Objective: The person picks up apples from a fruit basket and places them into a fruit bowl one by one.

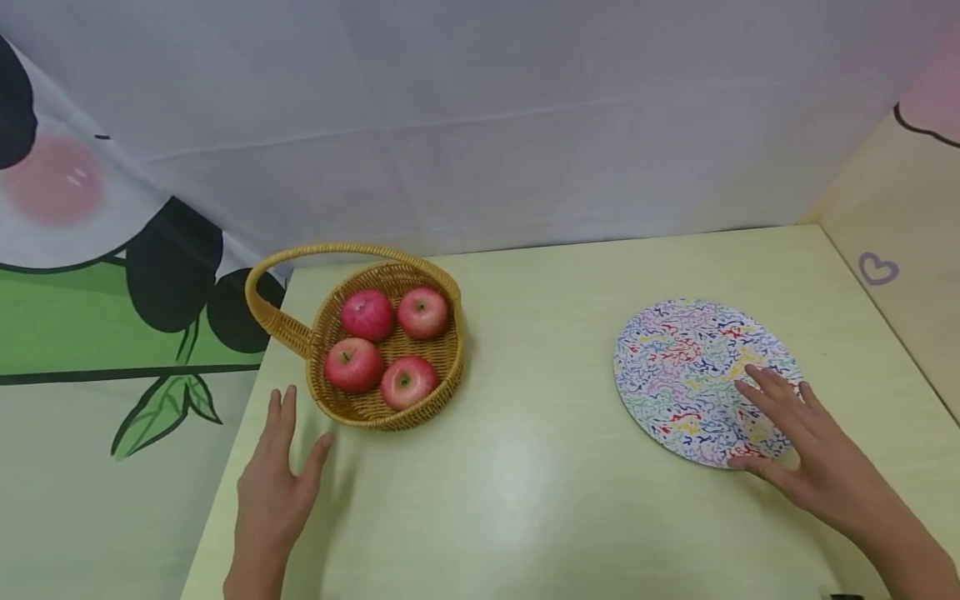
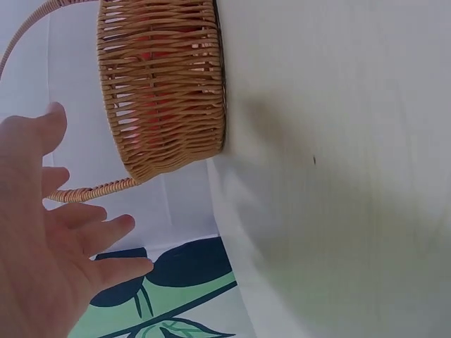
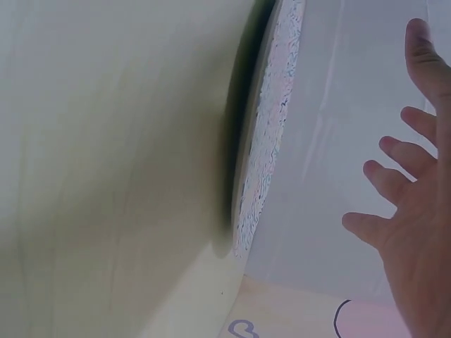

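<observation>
- Wicker basket (image 2: 190, 77) was set on the table (image 1: 525, 517); four apples (image 1: 354, 365) were held inside the basket.
- Basket handle (image 1: 345, 248) was arched over the basket's far side.
- Left hand (image 1: 276, 492) was held near the basket's near-left side, apart from it; fingers extended, nothing gripped.
- Round patterned board (image 1: 690, 379) was placed well right of the basket.
- Right hand (image 1: 806, 446) was held over the board, right of the basket; fingers spread, nothing gripped.

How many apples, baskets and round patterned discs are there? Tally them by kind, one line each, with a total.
Apples: 4
Basket: 1
Round patterned disc: 1
Total: 6
</observation>
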A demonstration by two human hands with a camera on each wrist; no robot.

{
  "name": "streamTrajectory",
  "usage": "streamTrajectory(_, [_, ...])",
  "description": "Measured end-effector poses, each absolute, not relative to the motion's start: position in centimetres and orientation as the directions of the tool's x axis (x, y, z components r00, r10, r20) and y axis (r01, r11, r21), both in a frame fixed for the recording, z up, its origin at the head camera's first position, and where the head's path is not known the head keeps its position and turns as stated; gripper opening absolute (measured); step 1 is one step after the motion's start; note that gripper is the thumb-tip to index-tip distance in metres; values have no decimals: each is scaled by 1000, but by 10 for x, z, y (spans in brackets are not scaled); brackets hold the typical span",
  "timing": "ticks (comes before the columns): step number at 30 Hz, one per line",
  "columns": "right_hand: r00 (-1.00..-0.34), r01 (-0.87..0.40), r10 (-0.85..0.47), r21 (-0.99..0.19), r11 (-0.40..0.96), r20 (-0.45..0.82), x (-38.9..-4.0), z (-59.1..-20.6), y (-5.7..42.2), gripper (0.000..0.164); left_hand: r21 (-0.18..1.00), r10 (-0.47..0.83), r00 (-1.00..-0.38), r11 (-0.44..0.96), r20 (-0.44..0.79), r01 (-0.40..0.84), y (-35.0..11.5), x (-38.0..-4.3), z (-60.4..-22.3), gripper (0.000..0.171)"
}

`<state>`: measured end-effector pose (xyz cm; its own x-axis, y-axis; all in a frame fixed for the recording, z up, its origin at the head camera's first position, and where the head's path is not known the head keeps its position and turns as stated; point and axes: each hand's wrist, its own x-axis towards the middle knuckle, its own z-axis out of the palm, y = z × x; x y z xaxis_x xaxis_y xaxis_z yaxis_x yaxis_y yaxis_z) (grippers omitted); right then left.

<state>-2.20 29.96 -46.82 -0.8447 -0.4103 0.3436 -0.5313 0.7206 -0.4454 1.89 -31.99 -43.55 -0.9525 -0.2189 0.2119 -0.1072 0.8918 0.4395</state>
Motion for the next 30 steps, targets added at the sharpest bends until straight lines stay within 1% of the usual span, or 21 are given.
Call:
streamTrajectory(3, [-832, -552, -421, -462, 694, 362, -23, -465, 296, 102, 469, -274, -928, 874, 254, -130, -318, 16, -438, 87])
streamTrajectory(7, [-830, -555, -419, -483, 677, 368, -25, -460, 291, 103, 515, -355, -884, 842, 305, -160, -313, 13, -442, 79])
streamTrajectory(10, [-826, -562, -411, -505, 655, 386, -26, -458, 288, 105, 579, -417, -856, 795, 306, -181, -310, 9, -444, 71])
streamTrajectory(12, [-822, -569, -409, -521, 637, 398, -27, -457, 286, 105, 626, -452, -849, 753, 274, -200, -308, 7, -446, 67])
streamTrajectory(15, [-809, -587, -412, -536, 606, 420, -28, -457, 283, 105, 693, -478, -851, 690, 217, -210, -307, 4, -448, 63])
streamTrajectory(18, [-816, -577, -408, -553, 601, 408, -28, -454, 279, 104, 739, -478, -859, 643, 183, -201, -307, 2, -451, 62])
streamTrajectory(21, [-836, -549, -397, -569, 613, 379, -28, -451, 273, 103, 768, -479, -861, 612, 169, -189, -305, 0, -453, 61])
streamTrajectory(24, [-837, -546, -401, -572, 612, 371, -30, -447, 267, 102, 789, -490, -859, 582, 151, -194, -304, -2, -454, 61])
streamTrajectory(30, [-800, -600, -436, -557, 575, 412, -37, -442, 258, 102, 856, -491, -866, 485, 95, -181, -304, -6, -455, 62])
